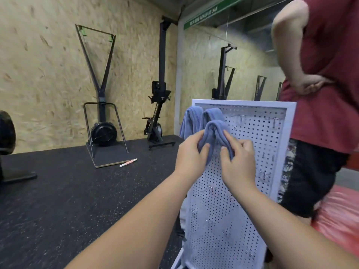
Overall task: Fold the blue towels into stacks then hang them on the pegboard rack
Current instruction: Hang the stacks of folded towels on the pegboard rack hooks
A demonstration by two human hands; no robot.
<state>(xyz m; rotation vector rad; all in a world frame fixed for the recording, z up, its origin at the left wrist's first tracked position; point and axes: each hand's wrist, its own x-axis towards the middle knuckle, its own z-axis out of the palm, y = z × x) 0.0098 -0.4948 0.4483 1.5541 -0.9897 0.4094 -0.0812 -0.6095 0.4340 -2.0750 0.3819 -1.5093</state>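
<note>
Blue towel (215, 129) is pinched at the pegboard rack (268, 136) by left hand (191, 153) and right hand (240, 161), each grip holding it. Two more towels (191, 119) are hung alongside

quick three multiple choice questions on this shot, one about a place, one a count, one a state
1. Where on the pegboard rack do the two hung towels sit?
A. top left
B. bottom right
C. centre

2. How many towels are in view, hung or held?
A. one
B. three
C. five

3. What are the left hand and right hand doing?
A. hanging free
B. pressing flat on the floor
C. both gripping the front towel

Answers:
1 A, they drape by the rack's upper left corner.
2 B, two are hung and one is in the hands.
3 C, fingers of both hands curl round its folds.
</note>
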